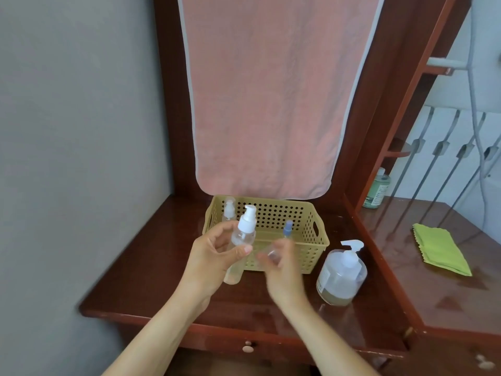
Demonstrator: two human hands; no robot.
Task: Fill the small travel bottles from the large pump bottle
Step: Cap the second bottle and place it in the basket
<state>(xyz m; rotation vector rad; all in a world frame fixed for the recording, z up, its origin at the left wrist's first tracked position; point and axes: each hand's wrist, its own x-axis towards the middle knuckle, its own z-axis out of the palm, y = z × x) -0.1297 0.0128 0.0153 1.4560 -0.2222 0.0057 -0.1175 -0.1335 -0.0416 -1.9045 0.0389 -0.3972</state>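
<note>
My left hand [214, 253] grips a clear small travel bottle with a white pump top [244, 234], held upright in front of the yellow basket [311, 256]. My right hand [282, 264] is blurred and holds a clear cap [271, 253] in its fingers just right of that bottle. Inside the basket stand another clear pump bottle [230, 210] and a small bottle with a blue spray top [288, 228]. The large pump bottle [342, 275], clear with a white pump, stands on the dresser right of the basket.
A pink towel [265, 90] hangs behind the basket. A raised wooden divider [379, 253] runs along the right. Beyond it lie a green cloth [440, 249] and a green bottle [378, 189]. A grey wall stands at left. A drawer knob [248, 348] sits below.
</note>
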